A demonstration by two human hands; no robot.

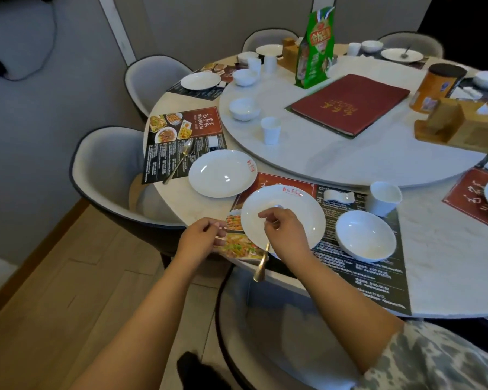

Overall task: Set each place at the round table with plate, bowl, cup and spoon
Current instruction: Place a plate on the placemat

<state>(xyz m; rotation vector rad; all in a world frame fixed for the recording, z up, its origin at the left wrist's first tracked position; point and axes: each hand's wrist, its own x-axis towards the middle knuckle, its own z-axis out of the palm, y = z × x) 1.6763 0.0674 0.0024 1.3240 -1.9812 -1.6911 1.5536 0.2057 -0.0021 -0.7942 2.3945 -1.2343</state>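
Metal spoon (262, 261) pinched in right hand (286, 230) over plate (302, 218); left hand (200, 239) gripping placemat (237, 246) at surface (448, 266) edge.

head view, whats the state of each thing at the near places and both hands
right hand: shut on spoon, over near plate
spoon: held, handle hanging past the table edge
near plate: empty, on placemat
left hand: pinching placemat corner
placemat: flat, left corner held
bowl: upright, empty
cup: upright
second plate: empty, half off its mat
second spoon: lying on the left mat
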